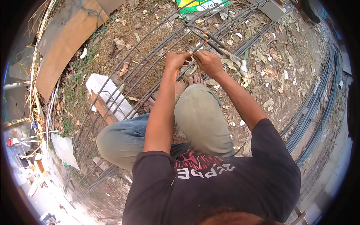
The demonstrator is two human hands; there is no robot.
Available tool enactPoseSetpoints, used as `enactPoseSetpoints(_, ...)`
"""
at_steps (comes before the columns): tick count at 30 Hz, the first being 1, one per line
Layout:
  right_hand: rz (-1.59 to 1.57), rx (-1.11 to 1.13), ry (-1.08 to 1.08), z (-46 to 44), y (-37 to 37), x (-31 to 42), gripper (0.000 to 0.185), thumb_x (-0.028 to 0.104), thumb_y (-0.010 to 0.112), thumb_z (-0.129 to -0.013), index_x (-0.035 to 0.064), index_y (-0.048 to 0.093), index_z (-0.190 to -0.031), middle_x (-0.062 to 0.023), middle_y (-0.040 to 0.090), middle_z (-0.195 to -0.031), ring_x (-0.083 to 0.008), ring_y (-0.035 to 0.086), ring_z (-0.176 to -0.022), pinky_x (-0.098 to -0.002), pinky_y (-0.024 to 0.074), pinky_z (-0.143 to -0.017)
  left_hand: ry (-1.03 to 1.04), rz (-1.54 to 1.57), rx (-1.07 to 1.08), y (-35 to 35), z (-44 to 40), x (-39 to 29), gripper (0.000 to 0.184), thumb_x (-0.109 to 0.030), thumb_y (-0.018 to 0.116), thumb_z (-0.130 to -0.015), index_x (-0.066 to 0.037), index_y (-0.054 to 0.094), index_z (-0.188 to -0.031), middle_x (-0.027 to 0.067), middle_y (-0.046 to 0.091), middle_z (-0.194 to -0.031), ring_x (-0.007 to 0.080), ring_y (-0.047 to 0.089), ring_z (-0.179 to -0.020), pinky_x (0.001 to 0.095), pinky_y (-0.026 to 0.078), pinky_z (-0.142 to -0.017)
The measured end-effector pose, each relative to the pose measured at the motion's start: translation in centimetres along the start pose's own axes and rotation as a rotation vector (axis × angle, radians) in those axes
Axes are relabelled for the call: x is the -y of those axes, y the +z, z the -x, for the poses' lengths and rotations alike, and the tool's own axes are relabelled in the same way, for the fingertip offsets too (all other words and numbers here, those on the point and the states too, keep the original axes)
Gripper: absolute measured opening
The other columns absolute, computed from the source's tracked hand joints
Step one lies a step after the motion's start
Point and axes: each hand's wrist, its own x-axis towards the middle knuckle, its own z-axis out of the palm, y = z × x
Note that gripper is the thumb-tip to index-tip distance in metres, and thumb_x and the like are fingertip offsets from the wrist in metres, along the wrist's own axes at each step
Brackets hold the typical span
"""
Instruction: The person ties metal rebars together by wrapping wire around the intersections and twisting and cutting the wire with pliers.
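Note:
My left hand (177,60) and my right hand (209,63) meet at a bar of the long rebar cage (149,63). The fingers of both are pinched close together at the bar, fingertips nearly touching. Whatever thin thing they hold there is too small to make out. Just beyond my right hand, a pair of pincers (214,39) with dark grips and orange bands rests on the bars. The cage's steel bars and cross ties run from lower left to upper right, past my bent knees and bare feet.
A white block (108,93) and a wooden board (102,108) lie under the cage. Bundled steel rods (315,108) curve along the right. A green and yellow bag (202,6) lies at the top, and a curved plywood sheet (67,45) at upper left. Dry leaves and scraps litter the ground.

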Motion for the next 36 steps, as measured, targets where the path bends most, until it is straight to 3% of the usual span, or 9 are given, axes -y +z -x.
enactPoseSetpoints(3, -0.062, 0.002, 0.059, -0.2, -0.7, 0.2, 0.013, 0.021, 0.068, -0.095, 0.0084, 0.066, -0.096, -0.0093, 0.068, -0.083, -0.0308, 0.070, -0.079, -0.0452, 0.0543, -0.064, 0.015, 0.013, -0.014, 0.2, 0.2, -0.1, 0.031, -0.030, 0.084, -0.087, -0.003, 0.080, -0.102, 0.0087, 0.080, -0.094, 0.0121, 0.069, -0.071, 0.0266, 0.038, -0.051)
enactPoseSetpoints(9, -0.319, 0.131, 0.547, 0.4, -0.6, 1.3, 0.017, 0.019, 0.070, -0.093, 0.0026, 0.072, -0.098, -0.0171, 0.072, -0.087, -0.0373, 0.070, -0.080, -0.0474, 0.0536, -0.071, 0.022, 0.032, -0.001, 0.0, -0.4, 0.3, 0.034, -0.029, 0.085, -0.086, 0.000, 0.080, -0.102, 0.0095, 0.080, -0.092, 0.0125, 0.068, -0.071, 0.0267, 0.039, -0.048)
enactPoseSetpoints(16, -0.145, -0.016, 0.311, 0.2, 0.3, 1.5, 0.016, 0.022, 0.066, -0.094, 0.0070, 0.072, -0.096, -0.0158, 0.072, -0.089, -0.0384, 0.070, -0.082, -0.0488, 0.0544, -0.072, 0.026, 0.032, -0.034, 0.0, 0.0, -0.3, 0.031, -0.026, 0.086, -0.084, 0.001, 0.080, -0.100, 0.0090, 0.080, -0.090, 0.0127, 0.069, -0.070, 0.0258, 0.045, -0.052)
enactPoseSetpoints(22, 0.071, 0.267, 0.235, -1.5, -2.6, 2.0, 0.014, 0.018, 0.064, -0.094, 0.0050, 0.068, -0.093, -0.0147, 0.071, -0.089, -0.0359, 0.070, -0.085, -0.0483, 0.0549, -0.072, 0.196, 0.021, -0.146, 0.8, -0.9, 1.6, 0.026, -0.024, 0.086, -0.082, -0.001, 0.081, -0.094, 0.0072, 0.079, -0.084, 0.0146, 0.071, -0.069, 0.0305, 0.053, -0.063)
enactPoseSetpoints(25, 0.221, 0.353, 0.027, -3.3, -4.8, 1.6, 0.010, 0.013, 0.064, -0.090, 0.0063, 0.068, -0.096, -0.0122, 0.071, -0.092, -0.0336, 0.071, -0.089, -0.0460, 0.0561, -0.074, 0.260, -0.040, -0.202, 1.0, -0.8, 1.8, 0.023, -0.025, 0.085, -0.080, -0.005, 0.082, -0.089, 0.0064, 0.079, -0.080, 0.0150, 0.072, -0.069, 0.0335, 0.054, -0.066)
enactPoseSetpoints(26, 0.280, 0.423, -0.040, -4.1, -5.7, 1.7, 0.012, 0.012, 0.066, -0.087, 0.0071, 0.069, -0.097, -0.0079, 0.070, -0.094, -0.0304, 0.070, -0.099, -0.0458, 0.0560, -0.081, 0.272, -0.050, -0.216, 1.1, -0.7, 2.0, 0.021, -0.026, 0.086, -0.080, -0.006, 0.083, -0.087, 0.0063, 0.079, -0.080, 0.0149, 0.072, -0.069, 0.0340, 0.055, -0.066)
enactPoseSetpoints(30, 0.399, 0.357, -0.433, -7.6, -5.4, 0.2, 0.016, 0.020, 0.067, -0.089, 0.0104, 0.069, -0.102, -0.0050, 0.069, -0.092, -0.0286, 0.068, -0.099, -0.0441, 0.0500, -0.093, 0.292, -0.099, -0.219, 1.1, -0.5, 1.8, 0.021, -0.027, 0.086, -0.079, -0.007, 0.082, -0.086, 0.0075, 0.078, -0.078, 0.0168, 0.072, -0.070, 0.0343, 0.054, -0.067)
enactPoseSetpoints(33, 0.228, 0.530, -0.311, -10.6, -5.8, -0.3, 0.014, 0.022, 0.068, -0.089, 0.0123, 0.069, -0.099, -0.0051, 0.070, -0.090, -0.0274, 0.068, -0.098, -0.0448, 0.0480, -0.092, 0.333, -0.147, -0.234, 0.8, -0.2, 1.6, 0.022, -0.028, 0.086, -0.078, -0.008, 0.081, -0.087, 0.0087, 0.077, -0.078, 0.0204, 0.072, -0.070, 0.0358, 0.054, -0.067)
enactPoseSetpoints(36, 0.183, 0.544, -0.295, -11.3, -3.8, -1.8, 0.010, 0.024, 0.070, -0.087, 0.0155, 0.072, -0.092, -0.0063, 0.072, -0.088, -0.0275, 0.068, -0.096, -0.0452, 0.0456, -0.093, 0.409, -0.141, -0.240, 1.0, -0.3, 2.0, 0.024, -0.030, 0.086, -0.078, -0.007, 0.080, -0.085, 0.0098, 0.077, -0.080, 0.0269, 0.073, -0.072, 0.0394, 0.054, -0.068)
